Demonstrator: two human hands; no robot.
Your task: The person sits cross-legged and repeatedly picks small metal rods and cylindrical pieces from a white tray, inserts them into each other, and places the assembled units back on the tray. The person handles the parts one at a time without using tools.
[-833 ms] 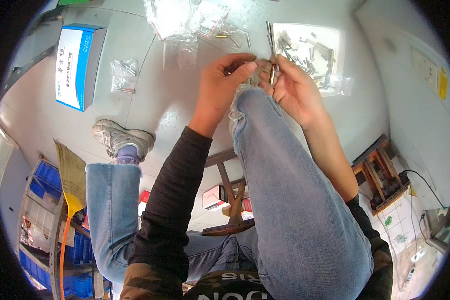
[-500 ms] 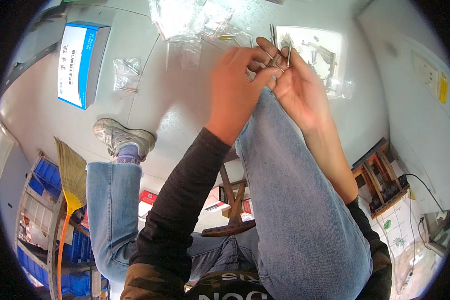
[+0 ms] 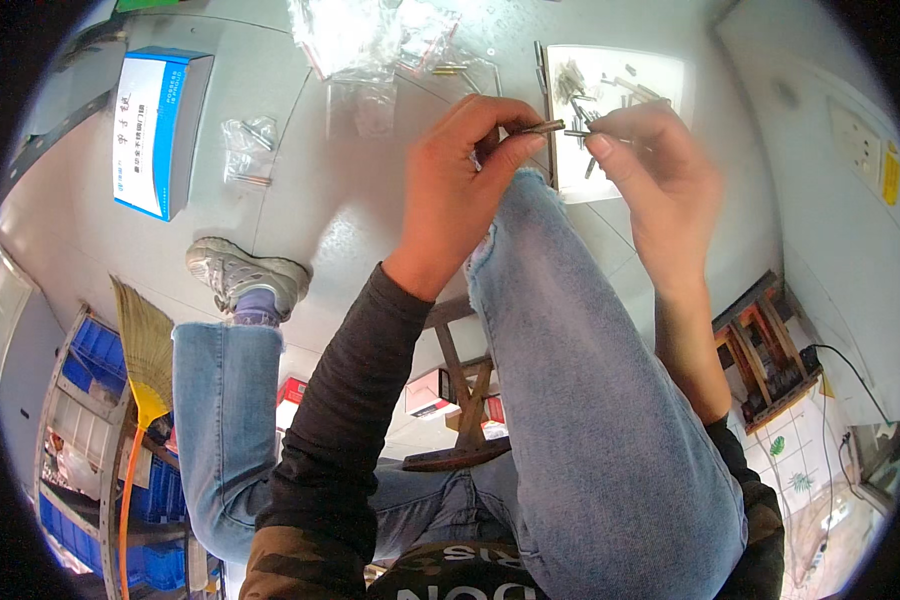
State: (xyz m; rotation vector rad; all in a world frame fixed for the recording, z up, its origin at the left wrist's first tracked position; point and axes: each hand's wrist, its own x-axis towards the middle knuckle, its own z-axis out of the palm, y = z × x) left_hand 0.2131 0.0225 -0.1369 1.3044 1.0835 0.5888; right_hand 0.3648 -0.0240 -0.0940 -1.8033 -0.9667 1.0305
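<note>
Above my raised right knee, my left hand (image 3: 467, 165) is closed, pinching a short dark metal rod (image 3: 544, 127) between thumb and fingers. Just to its right, my right hand (image 3: 670, 185) pinches a thin metal pin (image 3: 576, 133), which points toward the rod with a small gap between them. Beneath the right hand lies a white tray (image 3: 568, 180) with several small metal rods and fittings, partly hidden by the fingers. Clear plastic bags (image 3: 360, 45) with small parts lie beyond my left hand.
A blue and white box (image 3: 148, 135) sits at the far left, near a small bag of metal parts (image 3: 250, 150). A broom (image 3: 145, 360) leans by a shelf of blue bins at left. A wooden stool (image 3: 755, 345) stands at right, by a wall panel (image 3: 820, 200) with a socket.
My hands have moved apart; the right one has turned over from palm up and shifted right over the tray. Each now pinches a separate metal piece.
</note>
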